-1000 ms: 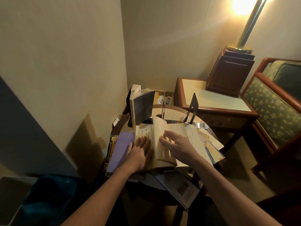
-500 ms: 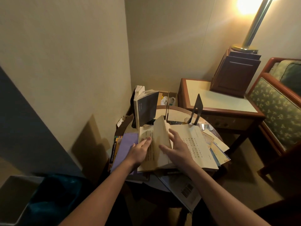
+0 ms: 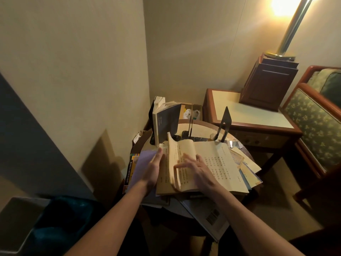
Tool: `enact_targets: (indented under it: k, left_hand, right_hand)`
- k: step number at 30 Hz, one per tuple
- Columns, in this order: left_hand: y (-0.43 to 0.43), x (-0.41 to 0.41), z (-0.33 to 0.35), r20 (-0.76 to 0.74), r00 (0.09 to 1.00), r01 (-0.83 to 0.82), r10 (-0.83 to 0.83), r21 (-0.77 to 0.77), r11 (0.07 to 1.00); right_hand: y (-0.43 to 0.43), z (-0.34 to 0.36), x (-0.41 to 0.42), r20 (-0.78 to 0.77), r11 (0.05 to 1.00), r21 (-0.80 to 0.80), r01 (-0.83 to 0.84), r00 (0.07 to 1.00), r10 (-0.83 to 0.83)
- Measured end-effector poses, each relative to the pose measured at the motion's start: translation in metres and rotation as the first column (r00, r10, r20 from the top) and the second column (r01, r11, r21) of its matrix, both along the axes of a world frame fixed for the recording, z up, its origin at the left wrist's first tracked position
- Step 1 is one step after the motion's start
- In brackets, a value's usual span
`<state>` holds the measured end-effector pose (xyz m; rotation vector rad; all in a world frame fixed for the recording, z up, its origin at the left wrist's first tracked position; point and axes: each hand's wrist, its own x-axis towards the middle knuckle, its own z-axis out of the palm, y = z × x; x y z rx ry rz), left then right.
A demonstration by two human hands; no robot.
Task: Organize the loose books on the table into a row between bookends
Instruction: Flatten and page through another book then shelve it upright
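Observation:
An open book with yellowed printed pages lies on top of a pile on the small round table. My left hand lies along its left edge with straight fingers, lifting the left-hand pages up. My right hand rests on the middle pages, fingers spread; some pages are blurred under them. A dark-covered book stands upright at the table's far left. Two black bookends stand behind the pile, a thin one and a taller pointed one. A purple book lies under my left hand.
More books and a barcoded one stick out over the table's near edge. A wooden side table with a lamp base stands to the right, then a patterned armchair. A wall runs close on the left.
The left-hand pages have risen further upright. My left hand has slid up along the book's left edge, and my right hand has moved onto the middle pages, which are flipping.

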<state>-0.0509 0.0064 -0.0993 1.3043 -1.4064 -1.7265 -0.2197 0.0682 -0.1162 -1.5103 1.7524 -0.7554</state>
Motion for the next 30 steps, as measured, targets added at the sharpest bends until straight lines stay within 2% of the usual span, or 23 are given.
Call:
enact_targets:
  k: [3, 5, 7, 8, 9, 12, 15, 17, 19, 24, 30]
  left_hand:
    - [-0.005, 0.007, -0.016, -0.003, 0.998, -0.063, 0.063, -0.041, 0.997]
    - [-0.006, 0.008, -0.025, 0.144, 0.988, -0.04, 0.059, -0.133, 0.99]
    - [-0.001, 0.003, -0.028, 0.348, 0.936, 0.079, 0.049, -0.345, 0.935]
    - [0.004, -0.002, -0.026, 0.431, 0.902, 0.174, 0.035, -0.436, 0.883]
    - [0.009, -0.006, -0.024, 0.491, 0.871, 0.269, -0.007, -0.464, 0.844]
    - [0.015, -0.022, -0.024, 0.576, 0.799, 0.44, -0.171, -0.367, 0.82]
    - [0.001, -0.038, -0.036, 0.752, 0.639, 0.56, -0.164, -0.307, 0.77]
    - [-0.012, -0.048, -0.044, 0.835, 0.531, 0.611, -0.142, -0.262, 0.747]
    - [-0.024, -0.059, -0.048, 0.874, 0.473, 0.617, -0.113, -0.237, 0.751]
    - [-0.036, -0.072, -0.045, 0.892, 0.445, 0.643, -0.079, -0.258, 0.721]
    - [-0.003, -0.05, -0.058, 0.858, 0.512, 0.633, -0.043, -0.343, 0.694]
  right_hand:
    - [-0.001, -0.009, 0.0, -0.269, 0.988, 0.103, -0.114, 0.953, 0.138]
    - [-0.001, -0.009, 0.002, -0.41, 0.977, 0.139, -0.162, 0.889, 0.206]
    - [-0.001, -0.005, 0.003, -0.472, 0.976, 0.131, -0.176, 0.854, 0.218]
    - [-0.001, -0.005, 0.002, -0.474, 0.98, 0.106, -0.169, 0.858, 0.199]
    - [-0.002, -0.005, -0.001, -0.46, 0.986, 0.069, -0.154, 0.872, 0.168]
    - [-0.001, -0.011, -0.016, -0.34, 0.996, -0.04, -0.084, 0.938, 0.065]
    - [0.0, -0.013, -0.025, -0.21, 0.997, -0.069, -0.02, 0.978, 0.005]
    - [0.0, -0.013, -0.027, -0.188, 0.999, -0.051, 0.0, 0.982, -0.01]
    - [-0.001, -0.014, -0.027, -0.195, 0.998, -0.06, -0.008, 0.981, -0.004]
    - [0.0, -0.018, -0.027, -0.176, 0.995, -0.093, 0.033, 0.983, -0.049]
    - [0.0, -0.023, -0.024, -0.185, 0.995, -0.098, 0.025, 0.982, -0.043]
